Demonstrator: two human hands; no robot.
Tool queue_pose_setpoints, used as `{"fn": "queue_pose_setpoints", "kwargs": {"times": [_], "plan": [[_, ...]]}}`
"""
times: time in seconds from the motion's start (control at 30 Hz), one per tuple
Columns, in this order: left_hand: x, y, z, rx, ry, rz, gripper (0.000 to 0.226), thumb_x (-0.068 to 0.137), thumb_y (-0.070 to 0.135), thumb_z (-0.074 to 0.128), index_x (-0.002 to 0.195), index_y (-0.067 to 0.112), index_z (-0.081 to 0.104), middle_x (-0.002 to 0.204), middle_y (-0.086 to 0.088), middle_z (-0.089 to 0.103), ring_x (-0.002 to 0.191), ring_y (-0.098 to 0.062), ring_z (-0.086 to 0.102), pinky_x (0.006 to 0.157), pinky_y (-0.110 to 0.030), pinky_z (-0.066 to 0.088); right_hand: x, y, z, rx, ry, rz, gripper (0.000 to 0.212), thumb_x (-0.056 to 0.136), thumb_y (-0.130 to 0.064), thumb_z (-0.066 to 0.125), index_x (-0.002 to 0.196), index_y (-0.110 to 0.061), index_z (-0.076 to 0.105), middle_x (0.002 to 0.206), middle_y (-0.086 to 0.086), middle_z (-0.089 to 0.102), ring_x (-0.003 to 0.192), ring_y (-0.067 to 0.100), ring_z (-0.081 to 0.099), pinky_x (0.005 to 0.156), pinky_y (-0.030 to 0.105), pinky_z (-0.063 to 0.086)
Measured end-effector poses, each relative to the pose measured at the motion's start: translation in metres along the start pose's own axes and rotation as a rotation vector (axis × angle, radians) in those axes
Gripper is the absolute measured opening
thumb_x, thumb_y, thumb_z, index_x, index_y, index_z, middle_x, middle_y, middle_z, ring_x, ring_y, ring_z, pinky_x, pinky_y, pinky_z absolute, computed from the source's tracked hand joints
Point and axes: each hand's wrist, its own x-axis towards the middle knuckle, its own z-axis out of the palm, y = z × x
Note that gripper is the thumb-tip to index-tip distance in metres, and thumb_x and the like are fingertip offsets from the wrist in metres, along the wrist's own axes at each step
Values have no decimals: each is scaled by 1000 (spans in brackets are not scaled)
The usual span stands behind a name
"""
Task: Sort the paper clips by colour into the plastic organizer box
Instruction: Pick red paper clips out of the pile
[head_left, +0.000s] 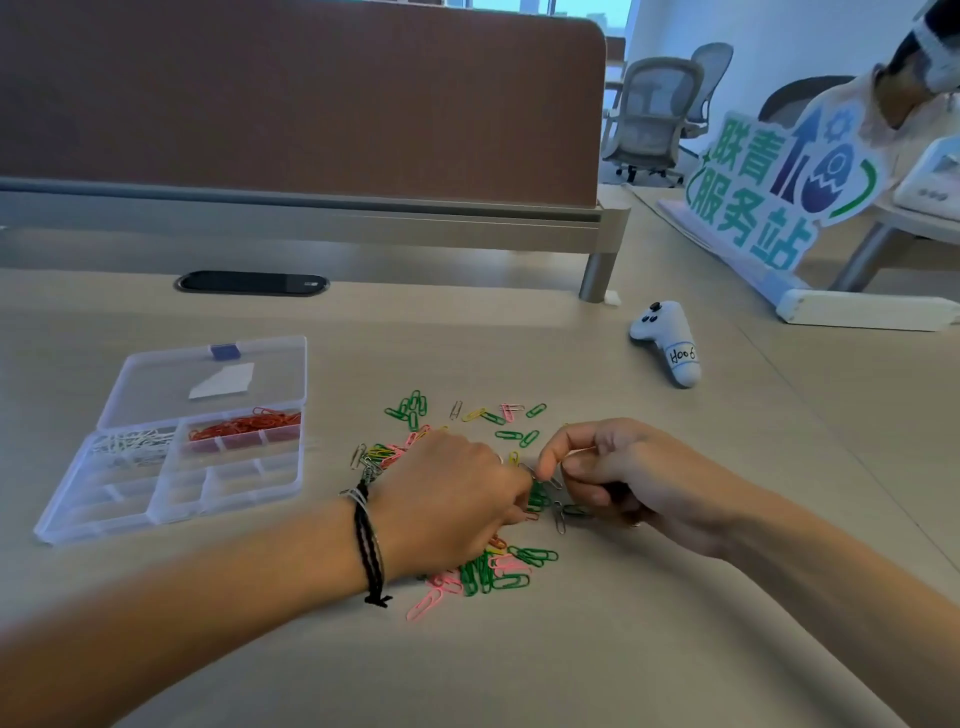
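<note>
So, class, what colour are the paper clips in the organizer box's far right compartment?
Red: the paper clips fill the organizer box's far right compartment, seen in the head view.

Both forearms are bare with no sleeves showing, and the left wrist wears a black braided cord bracelet (370, 545), knotted with short loose ends, beside a thin silvery strand.

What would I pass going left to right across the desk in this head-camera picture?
Plastic organizer box with white clips and red clips → left hand over the loose paper clips → right hand → white controller → signboard.
</note>
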Motion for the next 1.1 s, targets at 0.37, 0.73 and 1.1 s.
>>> {"fn": "queue_pose_setpoints", "kwargs": {"times": [0.37,0.73,1.1], "plan": [[10,-10,2,159,15,165,9,82,20,66,88,18,59,50,6,37,41,-18,30,41,-27,25,3,6,-4,119,98,59,30,100,0,39,97,-5,68,60,6,43,46,12,27,53,34,10],[-17,-41,2,-2355,-60,-342,22,93,24,31,74,16,37,56,3,19,45,-8,14,38,-22,8,15,-14,29,-529,17,-118,18,85,-30,73,71,-17,76,61,-3,67,58,5,51,58,30,45],[-20,-41,-18,-1270,-200,-641,14,93,16,63,87,14,75,51,11,47,40,-4,34,41,-17,25,24,-22,42,-1101,175,-210,17,86,-38,65,96,-28,75,92,-5,72,92,19,62,78,35,53]]}}
